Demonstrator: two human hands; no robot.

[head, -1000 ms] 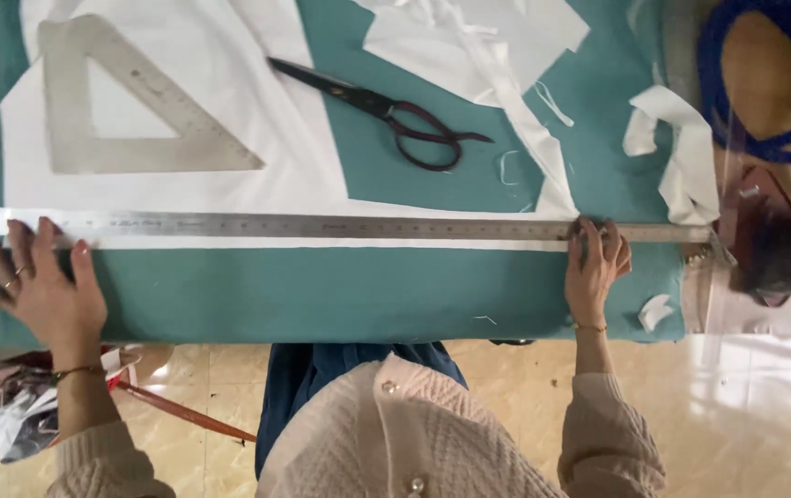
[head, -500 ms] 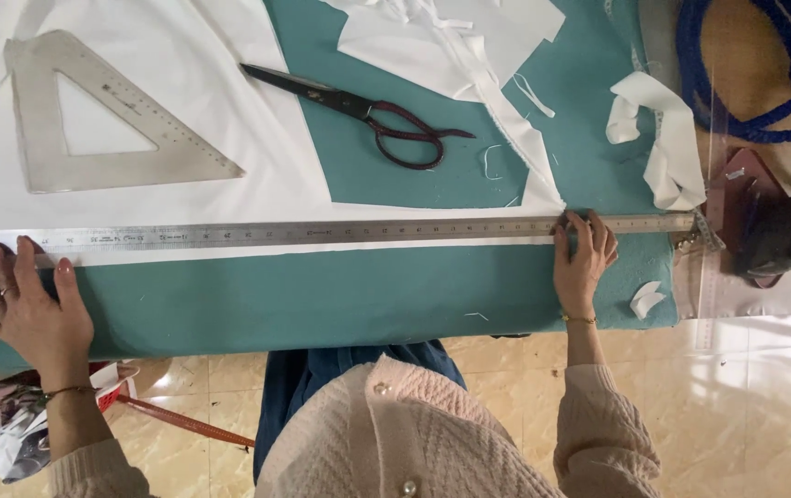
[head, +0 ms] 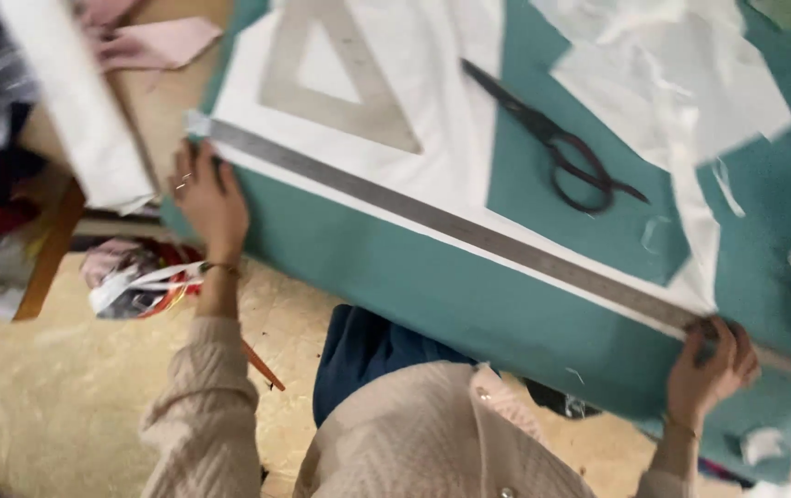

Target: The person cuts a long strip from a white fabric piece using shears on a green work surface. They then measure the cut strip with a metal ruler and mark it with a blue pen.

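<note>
Steel ruler (head: 469, 229), blurred, right end cut off, under flat left hand (head: 209, 201) and right hand (head: 711, 364) fingers.

The ruler (head: 469, 231) was a long, flat strip of grey metal, narrow and straight, with fine markings along it that were too blurred for me to read. It lay flat and ran slantwise between my two hands, its upper end beside my left hand (head: 209, 198) and its lower stretch passing under my right hand (head: 711, 361) and on beyond it. My left fingers rested against its near edge by the end; my right fingers pressed down on top of it. It sat along the lower edge of the white cloth (head: 432, 120), which spread smooth and flat away from my hands.
</note>
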